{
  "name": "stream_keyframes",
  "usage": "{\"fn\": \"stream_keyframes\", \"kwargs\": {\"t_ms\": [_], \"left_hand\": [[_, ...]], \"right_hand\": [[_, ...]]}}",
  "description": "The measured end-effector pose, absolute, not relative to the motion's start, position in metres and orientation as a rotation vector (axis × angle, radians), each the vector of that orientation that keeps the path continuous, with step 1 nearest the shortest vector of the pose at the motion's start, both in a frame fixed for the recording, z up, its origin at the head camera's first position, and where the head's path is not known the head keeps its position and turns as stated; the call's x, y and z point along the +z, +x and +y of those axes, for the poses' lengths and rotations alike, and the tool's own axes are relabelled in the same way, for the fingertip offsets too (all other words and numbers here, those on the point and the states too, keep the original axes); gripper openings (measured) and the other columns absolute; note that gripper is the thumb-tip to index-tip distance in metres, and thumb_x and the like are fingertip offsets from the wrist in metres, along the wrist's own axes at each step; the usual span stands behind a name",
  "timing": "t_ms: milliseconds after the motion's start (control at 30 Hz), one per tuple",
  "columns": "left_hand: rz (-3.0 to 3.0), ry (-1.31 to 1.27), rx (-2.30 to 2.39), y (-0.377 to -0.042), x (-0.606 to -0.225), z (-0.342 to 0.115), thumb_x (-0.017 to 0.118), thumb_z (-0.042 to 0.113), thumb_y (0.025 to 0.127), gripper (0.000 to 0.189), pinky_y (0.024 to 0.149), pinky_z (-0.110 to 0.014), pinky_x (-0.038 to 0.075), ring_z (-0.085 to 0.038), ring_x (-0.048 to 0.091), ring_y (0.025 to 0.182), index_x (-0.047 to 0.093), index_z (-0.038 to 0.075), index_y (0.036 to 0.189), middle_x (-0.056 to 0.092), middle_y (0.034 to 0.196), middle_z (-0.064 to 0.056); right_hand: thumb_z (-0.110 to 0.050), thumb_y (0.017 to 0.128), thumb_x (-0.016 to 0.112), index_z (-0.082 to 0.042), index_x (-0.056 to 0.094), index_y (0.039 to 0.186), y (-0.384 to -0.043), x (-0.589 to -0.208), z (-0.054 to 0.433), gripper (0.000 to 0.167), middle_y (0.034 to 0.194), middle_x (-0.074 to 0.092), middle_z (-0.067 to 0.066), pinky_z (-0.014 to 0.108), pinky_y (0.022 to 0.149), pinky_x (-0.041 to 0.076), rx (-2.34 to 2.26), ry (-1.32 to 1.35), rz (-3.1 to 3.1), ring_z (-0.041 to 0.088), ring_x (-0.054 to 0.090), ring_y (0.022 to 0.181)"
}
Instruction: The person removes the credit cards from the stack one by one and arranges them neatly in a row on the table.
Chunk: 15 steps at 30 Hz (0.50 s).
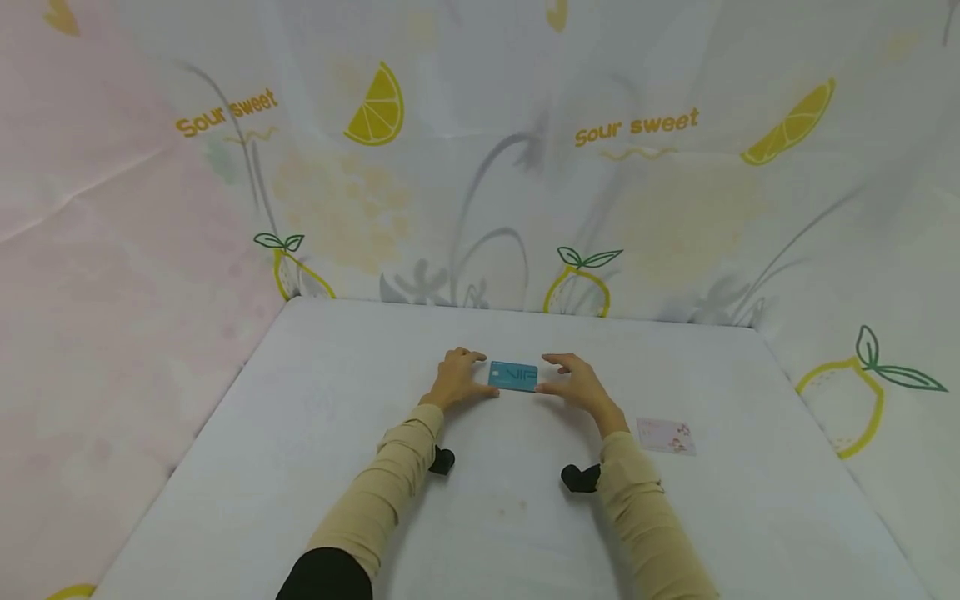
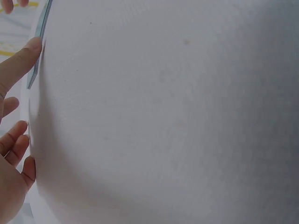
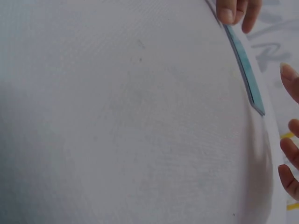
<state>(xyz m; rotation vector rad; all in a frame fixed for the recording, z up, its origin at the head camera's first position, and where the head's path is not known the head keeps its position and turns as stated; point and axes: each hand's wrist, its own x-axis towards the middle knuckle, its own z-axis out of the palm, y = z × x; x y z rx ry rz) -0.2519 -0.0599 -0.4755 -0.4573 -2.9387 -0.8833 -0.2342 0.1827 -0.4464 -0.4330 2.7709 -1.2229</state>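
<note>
Two bare hands reach over a white bench [image 1: 510, 533], one on each side of a blue card [image 1: 513, 376] with dark lettering. That card sits in the gap between them, just right of the left hand [image 1: 453, 377] and just left of the right hand [image 1: 576, 383]; whether it lies fully flat, I cannot tell. The left hand is loosely spread, not clenched, its thumb touching the card's near edge at the left end. The right hand is loosely spread too, with thumb and fingers apart and the thumb at the card's near right corner; actual contact there is unclear. To the right of the right hand's wrist, nearer the person, lies a pale card with a red pattern [image 1: 666, 437]. Just below each hand, a black object [image 1: 581, 477] shows beside the beige sleeve [image 1: 637, 483]. Beyond both hands, past the bench's far edge, hangs a lemon-print backdrop [image 1: 487, 167].
</note>
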Motion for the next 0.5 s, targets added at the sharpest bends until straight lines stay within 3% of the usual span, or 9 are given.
{"fn": "stream_keyframes", "kwargs": {"t_ms": [267,500], "left_hand": [[-2.968,-0.459,-0.863,-0.254,-0.475,-0.061,0.084,0.040,0.066,0.068,0.091,-0.053,0.040,-0.035,0.048,0.107,0.062,0.004,0.120,0.055,0.115,-0.019],[-3.012,-0.474,-0.806,-0.260,-0.474,-0.059,0.082,0.046,0.065,0.069,0.090,-0.050,0.039,-0.033,0.047,0.107,0.062,0.012,0.122,0.054,0.115,-0.017]], "right_hand": [[-0.011,0.075,0.078,0.006,0.054,0.126,-0.243,-0.462,0.165,0.059,0.119,0.051,0.028,0.050,0.088,0.044,-1.266,-0.499,2.795,0.040,0.054,0.100],[-0.019,0.072,0.082,0.003,0.053,0.128,-0.253,-0.469,0.159,0.066,0.119,0.049,0.026,0.047,0.086,0.046,-1.145,-0.446,2.796,0.036,0.054,0.099]]}}
